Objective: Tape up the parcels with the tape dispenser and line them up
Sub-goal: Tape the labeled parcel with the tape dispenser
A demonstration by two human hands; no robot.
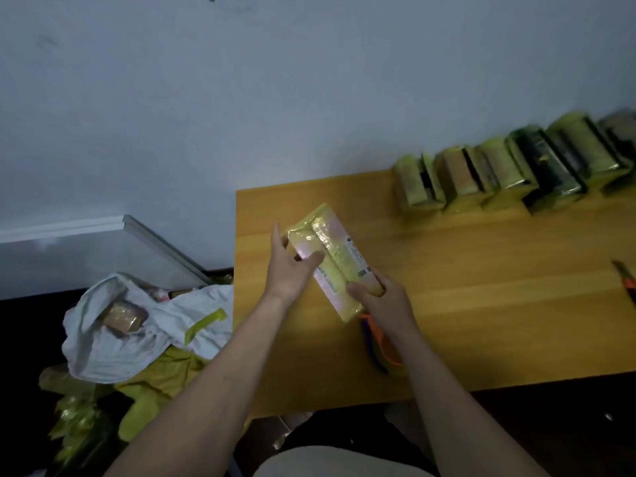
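A long box-shaped parcel [330,259], pinkish and wrapped in yellow tape, is held above the left part of the wooden table [481,304]. My left hand [292,270] grips its far end, thumb on top. My right hand [378,297] grips its near end. The orange and blue tape dispenser [378,346] lies on the table under my right wrist, partly hidden. A row of several taped parcels [509,170] stands along the wall at the table's back right.
A white bag [137,325] on the floor at the left holds a brown parcel [122,318], with yellow tape scraps [79,418] around it. An orange-handled tool [624,277] lies at the table's right edge. A grey board [165,246] leans on the wall.
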